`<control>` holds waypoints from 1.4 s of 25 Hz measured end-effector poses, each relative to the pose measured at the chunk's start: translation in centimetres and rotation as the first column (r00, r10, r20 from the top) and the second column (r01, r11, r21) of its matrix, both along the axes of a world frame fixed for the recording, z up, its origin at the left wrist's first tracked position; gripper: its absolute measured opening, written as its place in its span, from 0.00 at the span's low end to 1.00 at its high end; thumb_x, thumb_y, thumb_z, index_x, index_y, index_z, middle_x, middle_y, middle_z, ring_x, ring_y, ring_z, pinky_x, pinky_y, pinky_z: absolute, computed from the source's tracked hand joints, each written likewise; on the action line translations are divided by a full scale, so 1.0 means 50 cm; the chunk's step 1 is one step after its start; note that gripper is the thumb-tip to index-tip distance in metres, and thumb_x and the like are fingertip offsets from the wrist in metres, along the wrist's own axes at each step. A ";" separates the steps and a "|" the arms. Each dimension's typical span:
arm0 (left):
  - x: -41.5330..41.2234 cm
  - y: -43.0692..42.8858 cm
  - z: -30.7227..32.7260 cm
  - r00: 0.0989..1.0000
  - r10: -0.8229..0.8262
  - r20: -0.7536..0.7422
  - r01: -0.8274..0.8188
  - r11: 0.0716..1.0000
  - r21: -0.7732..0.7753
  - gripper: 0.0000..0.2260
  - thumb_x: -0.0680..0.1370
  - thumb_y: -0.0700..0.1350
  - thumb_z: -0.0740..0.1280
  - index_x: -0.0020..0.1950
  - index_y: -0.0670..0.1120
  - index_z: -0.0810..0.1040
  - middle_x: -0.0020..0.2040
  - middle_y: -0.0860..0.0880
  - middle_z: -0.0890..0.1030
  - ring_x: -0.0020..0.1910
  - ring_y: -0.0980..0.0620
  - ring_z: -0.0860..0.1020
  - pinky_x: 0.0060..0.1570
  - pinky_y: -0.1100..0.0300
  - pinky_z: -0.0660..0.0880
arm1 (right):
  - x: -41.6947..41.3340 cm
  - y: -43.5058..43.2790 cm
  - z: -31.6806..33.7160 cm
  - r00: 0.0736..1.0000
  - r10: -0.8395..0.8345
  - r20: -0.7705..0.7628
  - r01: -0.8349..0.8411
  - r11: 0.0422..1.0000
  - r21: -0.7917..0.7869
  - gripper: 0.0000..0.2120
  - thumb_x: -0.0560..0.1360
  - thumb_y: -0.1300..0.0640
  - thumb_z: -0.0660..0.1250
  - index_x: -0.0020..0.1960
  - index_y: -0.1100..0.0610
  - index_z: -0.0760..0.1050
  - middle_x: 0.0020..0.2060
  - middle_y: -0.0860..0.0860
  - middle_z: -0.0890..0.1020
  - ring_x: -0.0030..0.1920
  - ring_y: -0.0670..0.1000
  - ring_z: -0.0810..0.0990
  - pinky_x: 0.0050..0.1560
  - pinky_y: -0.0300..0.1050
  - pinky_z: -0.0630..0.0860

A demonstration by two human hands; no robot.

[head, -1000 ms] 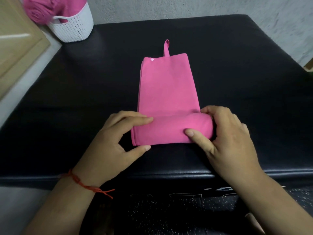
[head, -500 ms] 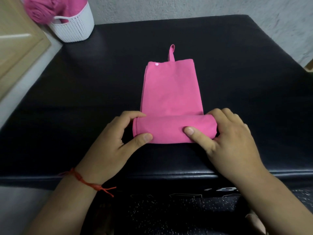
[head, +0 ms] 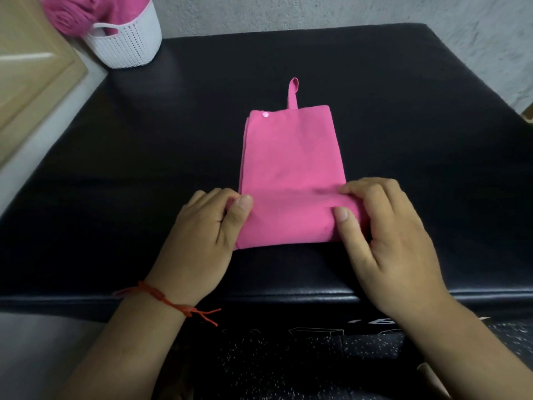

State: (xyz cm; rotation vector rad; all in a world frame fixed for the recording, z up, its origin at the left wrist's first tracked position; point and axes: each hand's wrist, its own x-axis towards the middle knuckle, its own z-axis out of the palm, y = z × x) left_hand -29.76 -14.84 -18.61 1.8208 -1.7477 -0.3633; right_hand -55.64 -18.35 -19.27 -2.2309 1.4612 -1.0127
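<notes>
Hands at either end of a half-rolled pink towel (head: 288,157): the left hand (head: 199,241), a red thread bracelet (head: 164,298) at its wrist, pinches the roll's left end with the thumb on top and the fingers curled in behind, while the right hand (head: 395,243) grips the right end, fingers hooked over the top and thumb pressed against the near face. The towel lies in the middle of the black padded table (head: 403,111), its rolled part close to the near edge and the flat remainder running away from the person to a hanging loop (head: 292,92) and a small snap button (head: 264,114) at the far end. A second ago the left fingers stretched along the top of the roll with the thumb down at its near edge; they have since drawn back to the end, and the right fingers have come further over the top. The far end with its loop now sits a little nearer, which suggests another turn of cloth has been taken in. Most of the towel is yet to be rolled. A white basket (head: 129,44) holding more pink cloth (head: 75,15) stands at the far left corner, well apart from the work
</notes>
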 end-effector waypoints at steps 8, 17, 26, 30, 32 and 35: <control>-0.022 -0.002 0.002 0.992 0.105 -0.065 -0.104 0.994 0.018 0.23 0.87 0.59 0.47 0.40 0.53 0.71 0.40 0.55 0.74 0.47 0.57 0.72 0.52 0.54 0.70 | -0.013 -0.014 0.013 0.995 0.056 0.086 -0.068 0.989 0.135 0.13 0.86 0.38 0.58 0.58 0.43 0.77 0.50 0.39 0.76 0.51 0.44 0.78 0.46 0.33 0.69; 0.005 0.025 0.009 0.950 -0.256 -0.179 0.226 0.959 -0.172 0.22 0.68 0.42 0.83 0.58 0.49 0.78 0.61 0.52 0.76 0.66 0.45 0.76 0.69 0.59 0.69 | -0.002 -0.023 0.022 0.992 0.001 0.130 -0.023 0.986 0.167 0.11 0.85 0.40 0.59 0.48 0.43 0.75 0.42 0.41 0.76 0.47 0.44 0.78 0.42 0.31 0.68; 0.002 0.023 0.023 0.920 -0.129 -0.371 0.122 0.992 -0.043 0.22 0.71 0.53 0.79 0.63 0.58 0.80 0.63 0.60 0.80 0.65 0.57 0.78 0.61 0.68 0.74 | -0.005 -0.012 0.003 0.987 0.070 0.144 -0.078 0.996 0.049 0.14 0.87 0.55 0.58 0.65 0.47 0.80 0.58 0.41 0.75 0.61 0.49 0.74 0.60 0.30 0.67; -0.001 0.022 0.029 0.927 -0.105 -0.361 0.103 0.994 -0.024 0.20 0.72 0.54 0.79 0.63 0.60 0.80 0.62 0.61 0.81 0.64 0.60 0.78 0.61 0.68 0.74 | -0.013 -0.012 -0.001 0.982 0.160 0.105 -0.159 0.987 -0.017 0.18 0.85 0.60 0.58 0.66 0.47 0.81 0.61 0.43 0.76 0.63 0.52 0.74 0.64 0.35 0.66; -0.003 0.023 0.029 0.928 -0.098 -0.360 0.094 0.995 -0.028 0.20 0.72 0.54 0.79 0.62 0.60 0.80 0.61 0.61 0.81 0.63 0.59 0.79 0.60 0.69 0.74 | -0.015 -0.013 -0.002 0.977 0.195 0.085 -0.194 0.981 -0.021 0.19 0.83 0.62 0.59 0.65 0.46 0.81 0.62 0.42 0.76 0.64 0.53 0.73 0.65 0.37 0.66; -0.005 0.021 0.028 0.927 -0.086 -0.365 0.081 0.996 -0.030 0.18 0.73 0.53 0.77 0.62 0.59 0.81 0.60 0.60 0.81 0.61 0.60 0.79 0.59 0.71 0.73 | -0.012 -0.013 0.000 0.973 0.207 0.101 -0.208 0.978 -0.002 0.18 0.82 0.63 0.59 0.60 0.45 0.81 0.62 0.42 0.76 0.65 0.52 0.73 0.66 0.36 0.65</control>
